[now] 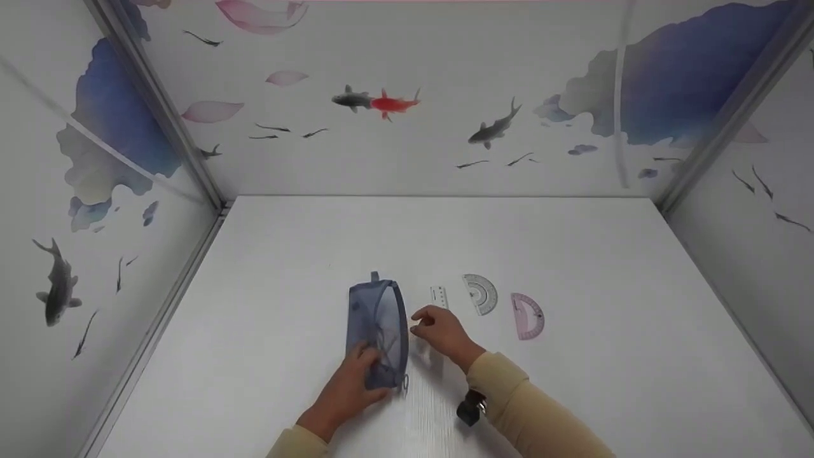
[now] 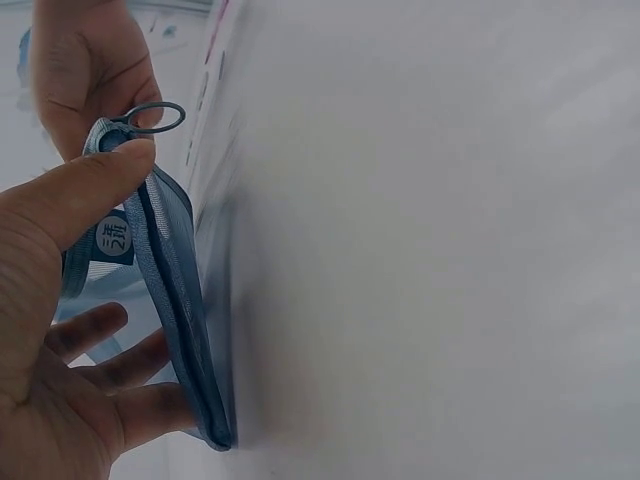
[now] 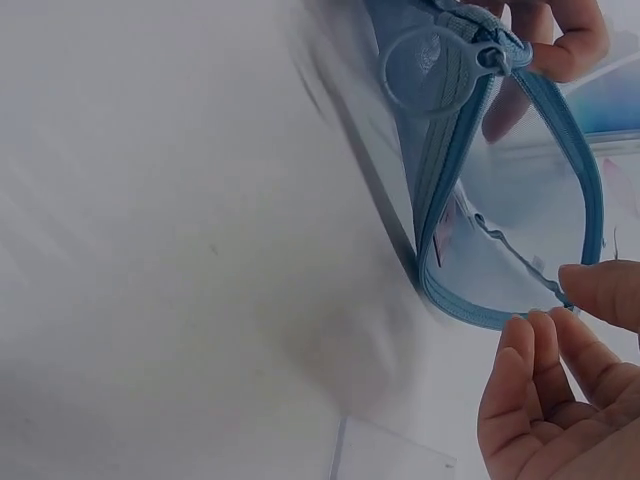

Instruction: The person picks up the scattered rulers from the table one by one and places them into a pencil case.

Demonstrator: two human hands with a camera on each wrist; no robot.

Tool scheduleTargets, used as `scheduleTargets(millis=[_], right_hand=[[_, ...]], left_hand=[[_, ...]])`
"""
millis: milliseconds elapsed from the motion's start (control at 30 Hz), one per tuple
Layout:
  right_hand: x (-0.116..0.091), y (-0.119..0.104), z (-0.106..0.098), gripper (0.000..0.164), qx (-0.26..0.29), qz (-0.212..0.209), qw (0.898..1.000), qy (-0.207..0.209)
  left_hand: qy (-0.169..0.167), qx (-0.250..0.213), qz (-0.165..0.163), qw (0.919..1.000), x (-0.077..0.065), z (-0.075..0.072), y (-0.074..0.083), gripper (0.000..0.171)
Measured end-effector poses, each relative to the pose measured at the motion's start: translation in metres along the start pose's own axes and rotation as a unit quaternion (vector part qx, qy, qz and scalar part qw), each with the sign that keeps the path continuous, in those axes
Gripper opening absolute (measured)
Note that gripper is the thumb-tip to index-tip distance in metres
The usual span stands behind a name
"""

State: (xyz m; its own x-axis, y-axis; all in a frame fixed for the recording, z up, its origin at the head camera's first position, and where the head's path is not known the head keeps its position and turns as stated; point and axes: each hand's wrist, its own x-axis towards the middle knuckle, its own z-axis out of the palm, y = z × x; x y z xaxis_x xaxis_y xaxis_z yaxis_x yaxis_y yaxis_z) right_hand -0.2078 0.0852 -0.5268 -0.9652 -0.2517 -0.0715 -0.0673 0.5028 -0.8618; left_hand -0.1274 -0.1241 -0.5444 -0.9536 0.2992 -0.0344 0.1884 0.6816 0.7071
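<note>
A blue see-through mesh pencil case [image 1: 364,312] stands on the white table, its zipped mouth open toward the right. My left hand [image 1: 346,385] grips its near end, the thumb by the ring-shaped zipper pull [image 2: 160,117] and the fingers against the mesh. Just right of the open mouth is my right hand [image 1: 448,332], fingers bent and thumb apart from them, with nothing seen between. The right wrist view shows its fingertips close to the zipper edge [image 3: 590,190]; whether they touch it I cannot tell. Beyond that hand lies a clear ruler [image 1: 439,296], partly hidden.
To the right lie a clear protractor [image 1: 481,294] and a pink protractor [image 1: 528,316]. Panels with painted fish enclose the white table [image 1: 286,235] at the back and both sides. A small black device [image 1: 470,408] sits at my right wrist.
</note>
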Motion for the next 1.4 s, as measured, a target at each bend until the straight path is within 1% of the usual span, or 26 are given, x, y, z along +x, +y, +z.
scheduleTargets(millis=[133,367,433,567,700,967,1200,1400], right_hand=[[-0.002,0.003,-0.006,0.022,-0.008,-0.003,1.0,0.005],[-0.007,0.009,-0.017,0.021,-0.041,0.002,0.999,0.022],[-0.008,0.012,-0.02,0.021,-0.051,-0.003,0.998,0.025],[-0.009,0.018,-0.025,0.022,-0.066,-0.006,0.997,0.034],[-0.011,0.021,-0.031,0.023,-0.075,0.003,0.996,0.043],[-0.014,0.023,-0.042,0.026,-0.104,-0.008,0.994,0.04],[-0.017,0.023,-0.047,0.03,-0.144,-0.003,0.989,0.043],[-0.019,0.023,-0.051,0.036,-0.194,-0.012,0.98,0.045]], left_hand=[[0.0,-0.004,-0.005,1.0,0.0,0.001,0.0,0.053],[0.005,0.006,-0.011,0.9999,0.0,0.002,0.002,0.056],[0.005,0.008,-0.012,0.9999,0.0,0.002,0.002,0.056],[0.005,0.011,-0.01,0.9999,-0.001,0.002,0.002,0.056],[0.005,0.011,-0.006,0.9999,-0.001,0.002,0.001,0.056],[0.008,0.013,-0.009,0.9999,-0.001,0.002,0.001,0.055],[0.008,0.011,-0.003,0.9999,-0.001,0.001,0.0,0.055],[0.005,0.009,-0.006,0.9999,-0.001,0.001,0.001,0.056]])
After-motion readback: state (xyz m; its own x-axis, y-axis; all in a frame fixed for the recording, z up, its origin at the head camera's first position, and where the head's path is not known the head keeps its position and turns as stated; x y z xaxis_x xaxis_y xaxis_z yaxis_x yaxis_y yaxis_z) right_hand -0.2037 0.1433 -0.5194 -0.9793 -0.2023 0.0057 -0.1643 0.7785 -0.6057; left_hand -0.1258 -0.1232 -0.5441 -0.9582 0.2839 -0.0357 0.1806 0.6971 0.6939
